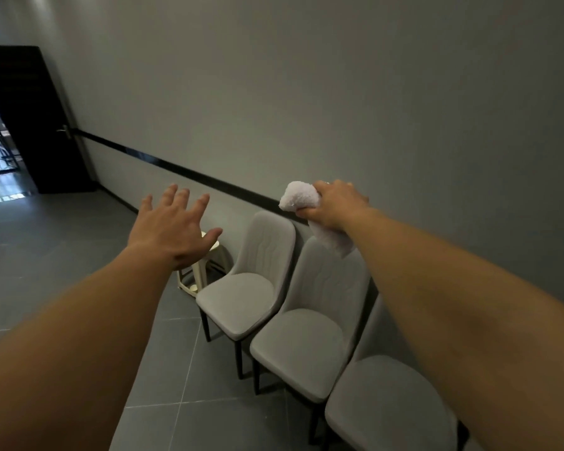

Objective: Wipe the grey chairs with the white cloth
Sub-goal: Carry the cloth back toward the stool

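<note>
Above the row of padded grey fabric chairs (pixel 310 323) against the wall, the right hand (pixel 334 203) clamps its fingers on the bunched white terry cloth (pixel 302 196), apparently poised to wipe a backrest, the left hand (pixel 173 229) spread, holding nothing.

No text, label, brand, number or sign can be read anywhere here. The padded grey fabric chairs (pixel 246 275) carry only stitched seams, and the dark wooden door (pixel 36 125) looks unmarked, though it is too dim to be sure.
</note>
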